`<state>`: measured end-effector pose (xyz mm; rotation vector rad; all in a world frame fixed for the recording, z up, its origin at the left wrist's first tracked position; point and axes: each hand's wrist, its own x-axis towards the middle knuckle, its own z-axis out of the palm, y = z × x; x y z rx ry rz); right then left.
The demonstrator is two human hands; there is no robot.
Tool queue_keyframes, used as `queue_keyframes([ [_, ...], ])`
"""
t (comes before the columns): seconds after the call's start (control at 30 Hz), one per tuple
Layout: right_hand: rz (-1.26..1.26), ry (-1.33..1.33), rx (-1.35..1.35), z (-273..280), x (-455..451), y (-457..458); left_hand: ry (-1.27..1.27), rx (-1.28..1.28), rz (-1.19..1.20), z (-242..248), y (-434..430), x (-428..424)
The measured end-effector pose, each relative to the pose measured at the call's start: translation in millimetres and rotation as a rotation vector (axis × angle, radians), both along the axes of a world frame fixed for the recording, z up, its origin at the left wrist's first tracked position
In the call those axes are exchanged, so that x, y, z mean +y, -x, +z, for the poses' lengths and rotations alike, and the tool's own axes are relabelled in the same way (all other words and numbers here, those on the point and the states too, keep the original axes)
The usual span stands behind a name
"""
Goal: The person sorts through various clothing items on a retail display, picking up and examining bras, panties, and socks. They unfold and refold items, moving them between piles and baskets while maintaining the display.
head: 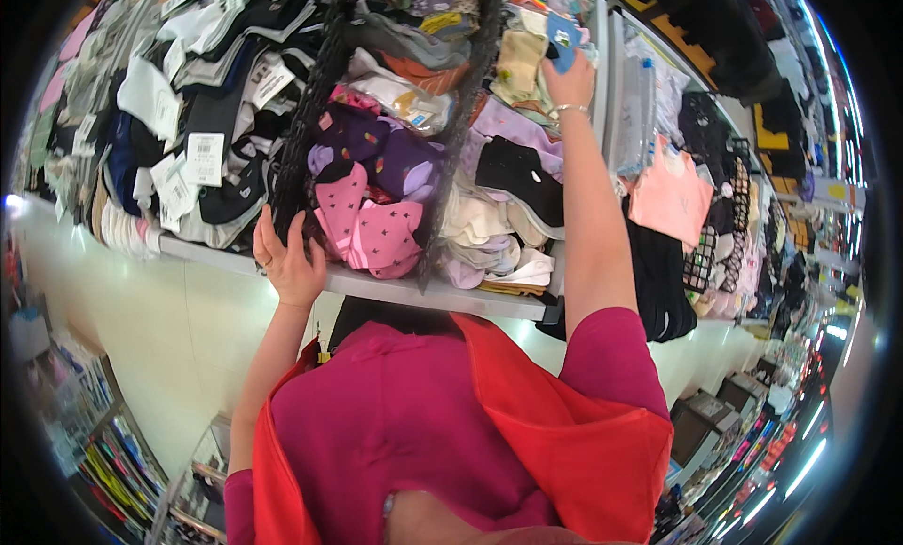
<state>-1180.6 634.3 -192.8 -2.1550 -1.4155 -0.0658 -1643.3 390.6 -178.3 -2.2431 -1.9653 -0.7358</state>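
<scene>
In the head view my right hand (570, 83) reaches to the far end of the right-hand sock compartment, its fingers on a blue sock (563, 38) with a small white pattern; whether they grip it is hard to tell. My left hand (291, 259) rests at the front edge of the shelf, fingers apart and holding nothing, beside a black mesh divider (295, 150). Pink socks with dark crown-like marks (384, 231) lie just right of it, with purple socks (395, 153) behind. Black socks (518, 178) and cream socks (476, 217) lie nearer in the right compartment.
Tagged black and white socks (226, 115) fill the left compartment. A second black mesh divider (458, 136) separates the middle and right compartments. The grey shelf edge (437, 298) runs before me. A peach top (670, 192) and clear packets (635, 115) are to the right.
</scene>
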Motion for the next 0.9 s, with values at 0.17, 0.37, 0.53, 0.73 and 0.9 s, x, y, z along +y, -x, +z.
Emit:
queue_keyframes([
  [0.17,-0.212,0.110,0.218,-16.4,65.6,3.8,0.016,0.030,0.027,-1.1,1.2,-2.0],
  [0.37,-0.168,0.098,0.564,-10.6,66.1,-46.6,0.024,0.031,0.037,-1.0,0.5,-2.4],
  [0.53,-0.266,-0.494,1.726,27.9,17.4,-68.4,0.016,0.042,0.035,0.8,-2.5,-1.9],
  [0.73,0.132,-0.443,1.939,49.1,-46.1,-56.6,0.006,0.063,0.027,0.7,-3.6,-1.1],
  [0.9,0.364,-0.483,2.009,57.0,-17.1,-33.9,0.004,0.081,0.027,0.6,-4.0,-1.5],
])
